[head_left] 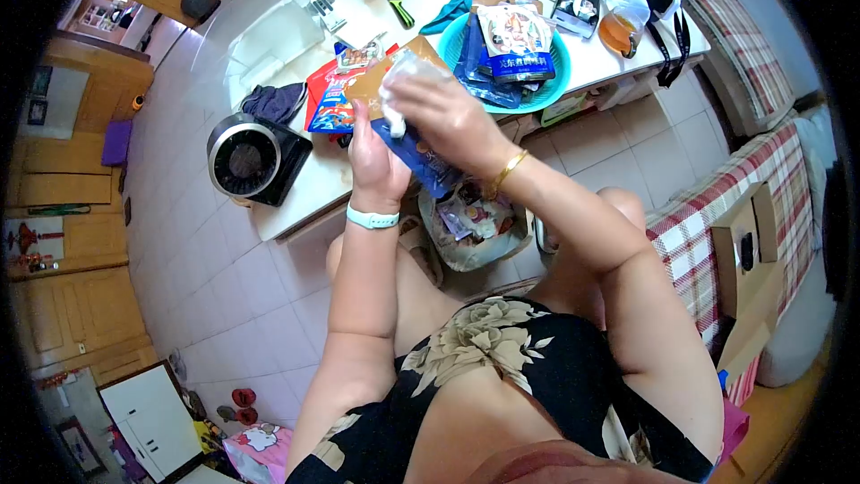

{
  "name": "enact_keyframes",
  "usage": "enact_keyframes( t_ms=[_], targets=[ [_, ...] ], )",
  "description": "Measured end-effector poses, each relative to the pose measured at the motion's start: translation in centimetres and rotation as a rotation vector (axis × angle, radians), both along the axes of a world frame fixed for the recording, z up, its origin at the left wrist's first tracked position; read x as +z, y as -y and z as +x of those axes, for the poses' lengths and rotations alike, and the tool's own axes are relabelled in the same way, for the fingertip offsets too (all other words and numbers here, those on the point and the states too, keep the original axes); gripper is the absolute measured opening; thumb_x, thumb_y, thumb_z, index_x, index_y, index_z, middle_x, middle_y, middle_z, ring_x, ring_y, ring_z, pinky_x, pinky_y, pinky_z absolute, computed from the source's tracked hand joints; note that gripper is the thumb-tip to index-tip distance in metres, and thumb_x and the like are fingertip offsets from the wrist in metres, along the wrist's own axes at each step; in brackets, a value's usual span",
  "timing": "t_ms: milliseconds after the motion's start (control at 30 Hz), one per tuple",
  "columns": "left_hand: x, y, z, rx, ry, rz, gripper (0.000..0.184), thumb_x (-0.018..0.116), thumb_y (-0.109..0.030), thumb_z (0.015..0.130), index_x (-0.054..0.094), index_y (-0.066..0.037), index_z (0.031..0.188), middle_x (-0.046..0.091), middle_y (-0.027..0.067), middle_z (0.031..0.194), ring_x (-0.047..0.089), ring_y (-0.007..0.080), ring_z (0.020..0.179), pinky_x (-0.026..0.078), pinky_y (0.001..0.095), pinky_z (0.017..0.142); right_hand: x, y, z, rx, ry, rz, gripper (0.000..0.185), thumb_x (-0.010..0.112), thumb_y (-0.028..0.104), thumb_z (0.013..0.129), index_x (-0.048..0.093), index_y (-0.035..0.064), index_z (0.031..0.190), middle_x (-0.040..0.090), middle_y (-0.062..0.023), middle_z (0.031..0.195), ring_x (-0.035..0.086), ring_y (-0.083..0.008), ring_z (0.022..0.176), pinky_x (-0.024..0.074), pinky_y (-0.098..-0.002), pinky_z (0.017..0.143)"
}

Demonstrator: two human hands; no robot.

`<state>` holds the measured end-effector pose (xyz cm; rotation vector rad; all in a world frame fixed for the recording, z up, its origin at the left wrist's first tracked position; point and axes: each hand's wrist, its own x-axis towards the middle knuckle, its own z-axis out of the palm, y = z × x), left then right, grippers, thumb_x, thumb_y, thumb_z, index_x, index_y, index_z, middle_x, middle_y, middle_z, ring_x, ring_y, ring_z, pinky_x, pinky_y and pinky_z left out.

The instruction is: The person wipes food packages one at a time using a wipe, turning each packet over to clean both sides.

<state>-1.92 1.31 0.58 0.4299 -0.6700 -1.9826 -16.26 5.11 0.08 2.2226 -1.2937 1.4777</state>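
Observation:
My left hand, with a pale band on the wrist, holds a brown and dark blue food pouch over the table's front edge. Its thumb points up along the near side, and the other fingers are hidden behind the pouch. My right hand, with a gold bracelet, presses a crumpled white tissue flat against the pouch's face. A red and blue packet lies just left of the pouch. To the right, a turquoise basket holds several pouches, with a white and blue pouch on top.
A black round-faced appliance stands at the table's left corner beside a dark cloth. Further back lies a green-handled knife. A glass teapot stands at the right. Below the table edge is a lined waste bin with wrappers.

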Motion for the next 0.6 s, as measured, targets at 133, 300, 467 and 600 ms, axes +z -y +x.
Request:
enact_keyframes(
  t_ms=[133,300,467,600],
  targets=[
    [1.1,-0.7,-0.4,0.000,0.013,-0.049,0.060,0.027,-0.048,0.111,0.042,-0.003,0.147,0.054,0.0122,0.144,0.052,0.0275,0.133,0.039,0.0449,0.115,-0.3,1.1,-2.2,-0.111,0.121,0.086,0.034,0.070,-0.002,0.078,0.071,0.0075,0.111,0.069,-0.0121,0.126,0.065,-0.0314,0.115,0.0552,-0.0405,0.094],
    [-2.5,1.9,2.1,-0.076,0.057,0.041,0.063,0.030,-0.053,0.109,0.051,-0.002,0.139,0.065,0.0132,0.129,0.062,0.0278,0.119,0.047,0.0436,0.107,-0.8,-1.7,2.9,0.136,0.107,0.099,0.028,0.067,0.001,0.075,0.070,0.0028,0.103,0.068,-0.0124,0.126,0.066,-0.0303,0.111,0.0552,-0.0393,0.093],
    [0.2,0.5,0.4,0.020,-0.001,-0.009,0.062,0.029,-0.050,0.110,0.045,-0.002,0.145,0.056,0.0156,0.141,0.054,0.0295,0.131,0.041,0.0440,0.113,-0.3,0.2,-1.1,-0.032,0.012,0.077,0.028,0.066,0.000,0.077,0.072,0.0045,0.104,0.069,-0.0080,0.127,0.067,-0.0281,0.104,0.0571,-0.0382,0.089],
    [0.4,0.7,0.5,0.019,-0.033,-0.038,0.062,0.028,-0.049,0.110,0.041,-0.002,0.149,0.051,0.0166,0.148,0.049,0.0327,0.137,0.036,0.0461,0.118,-1.0,0.8,-1.7,-0.127,0.055,0.054,0.028,0.066,-0.001,0.077,0.072,0.0044,0.104,0.069,-0.0095,0.126,0.067,-0.0293,0.103,0.0572,-0.0387,0.088]
  ],
)
